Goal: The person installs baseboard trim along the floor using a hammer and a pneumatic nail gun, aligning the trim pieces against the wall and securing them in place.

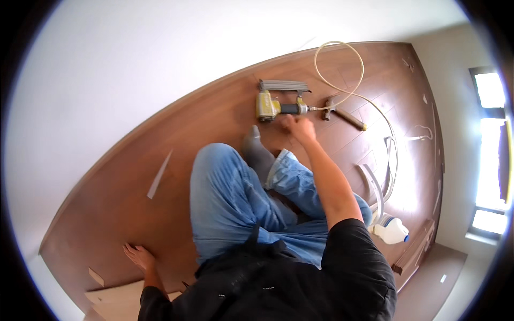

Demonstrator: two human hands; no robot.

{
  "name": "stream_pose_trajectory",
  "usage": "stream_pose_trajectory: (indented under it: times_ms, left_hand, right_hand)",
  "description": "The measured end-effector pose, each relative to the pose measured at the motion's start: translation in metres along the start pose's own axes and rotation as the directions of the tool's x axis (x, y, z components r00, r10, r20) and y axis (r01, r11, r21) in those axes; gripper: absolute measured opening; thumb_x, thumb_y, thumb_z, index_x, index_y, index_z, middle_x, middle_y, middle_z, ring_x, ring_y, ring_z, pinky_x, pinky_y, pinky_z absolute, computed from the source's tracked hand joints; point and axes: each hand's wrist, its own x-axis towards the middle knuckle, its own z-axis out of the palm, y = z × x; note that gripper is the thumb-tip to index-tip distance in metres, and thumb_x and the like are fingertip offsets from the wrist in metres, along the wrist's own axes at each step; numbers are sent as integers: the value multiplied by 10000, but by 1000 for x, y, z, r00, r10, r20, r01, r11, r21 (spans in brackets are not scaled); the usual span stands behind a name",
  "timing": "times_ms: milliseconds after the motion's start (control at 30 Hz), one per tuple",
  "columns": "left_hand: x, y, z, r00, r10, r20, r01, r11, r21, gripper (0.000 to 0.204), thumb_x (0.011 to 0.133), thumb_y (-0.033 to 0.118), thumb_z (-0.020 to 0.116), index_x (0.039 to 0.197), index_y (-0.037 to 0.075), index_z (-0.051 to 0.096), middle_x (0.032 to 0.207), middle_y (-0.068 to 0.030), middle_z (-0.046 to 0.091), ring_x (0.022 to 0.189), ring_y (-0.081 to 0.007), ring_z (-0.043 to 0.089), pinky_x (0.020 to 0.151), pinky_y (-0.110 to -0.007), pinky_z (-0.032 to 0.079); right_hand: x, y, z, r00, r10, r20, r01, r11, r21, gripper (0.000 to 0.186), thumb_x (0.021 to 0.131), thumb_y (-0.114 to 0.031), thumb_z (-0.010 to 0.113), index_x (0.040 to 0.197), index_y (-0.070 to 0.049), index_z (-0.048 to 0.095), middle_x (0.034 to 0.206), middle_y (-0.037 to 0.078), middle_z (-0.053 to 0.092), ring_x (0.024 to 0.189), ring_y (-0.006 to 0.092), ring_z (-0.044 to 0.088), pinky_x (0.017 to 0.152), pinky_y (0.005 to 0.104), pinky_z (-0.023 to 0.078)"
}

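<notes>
My left hand (140, 257) lies flat on the brown wood floor at the lower left, fingers spread and nothing in them. My right hand (300, 129) is just below the black handle of a yellow-green and grey nail gun (266, 106). Its fingers are bent and blurred, so whether they touch the handle or hold something does not show. The nail gun lies on its side near the wall, with a pale air hose (362, 69) joined to its handle end. Right of the hand, a claw hammer (348, 117) rests on the floor.
The hose loops down the right side toward a white jug (392, 231) with a blue cap. A curved pale strip (375, 184) lies by my knee. Left of my legs is a thin pointed offcut (159, 175); tan board pieces (120, 299) are at lower left. A white wall (134, 64) borders the floor.
</notes>
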Motion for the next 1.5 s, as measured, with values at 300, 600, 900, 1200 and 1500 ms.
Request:
stream_pose_trajectory:
  times_ms: [300, 600, 900, 1200, 1500]
  left_hand:
    - [-144, -12, -96, 802, -34, 597, 126, 986, -113, 761, 907, 146, 697, 1582, 99, 350, 1658, -199, 270, 1525, -413, 254, 1240, -473, 300]
    - [-20, -31, -92, 914, 113, 389, -15, 969, -245, 388, 913, 227, 662, 1230, 2, 664, 1250, -253, 672, 1181, -429, 629, 1012, -497, 497]
    - [247, 85, -173, 943, 332, 14, -297, 862, -410, 286, 1001, 305, 620, 1149, 80, 717, 1126, -139, 742, 1043, -350, 689, 900, -441, 535]
    - [341, 222, -67, 953, 71, 296, 138, 766, -628, 311, 980, 334, 669, 1187, 117, 751, 1205, -134, 734, 1139, -331, 673, 966, -448, 543]
    - [324, 215, -1, 968, 153, 198, 26, 724, -689, 394, 877, 488, 764, 1047, 134, 730, 1107, -80, 691, 1117, -287, 631, 934, -426, 523]
  right_hand:
    - [57, 161, -80, 944, -281, 173, 329, 846, -419, 524, 993, -251, 601, 1478, -79, 502, 1520, 187, 499, 1409, 362, 469, 1150, 484, 408]
    - [89, 248, -92, 896, 88, 435, 86, 927, -364, 491, 787, -134, 602, 1253, 22, 606, 879, 208, 689, 683, 389, 705, 590, 524, 582]
    - [-22, 209, -241, 840, 244, 485, -156, 964, -215, 121, 763, -58, 590, 818, 47, 568, 629, 157, 582, 444, 293, 592, 420, 442, 516]
    - [-177, -98, -223, 763, -634, 128, 634, 694, -341, 214, 890, -61, 639, 1096, -17, 603, 869, 238, 680, 798, 416, 680, 697, 506, 493]
    - [-227, -366, 14, 393, -645, 655, 920, 267, -288, 376, 963, -358, 659, 1254, -125, 609, 1005, 202, 717, 898, 449, 679, 788, 537, 536]
